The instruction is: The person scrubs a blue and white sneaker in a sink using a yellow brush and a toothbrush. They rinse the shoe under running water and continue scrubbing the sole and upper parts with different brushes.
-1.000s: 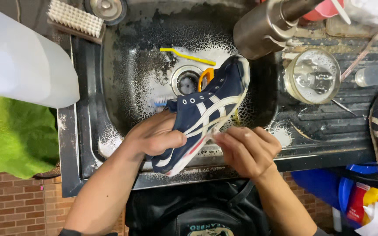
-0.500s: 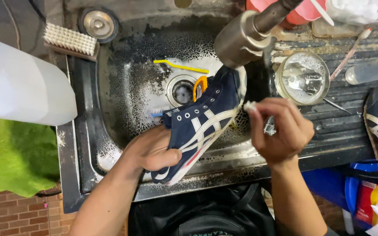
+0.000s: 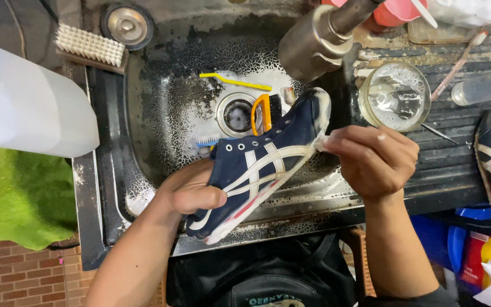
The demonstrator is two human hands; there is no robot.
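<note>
Two navy shoes point(image 3: 259, 165), one in hand point(image 3: 191, 190)

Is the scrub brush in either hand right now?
No. The scrub brush lies on the sink's rim; the left hand holds the shoe and the right hand pinches something small and white at its toe.
</note>
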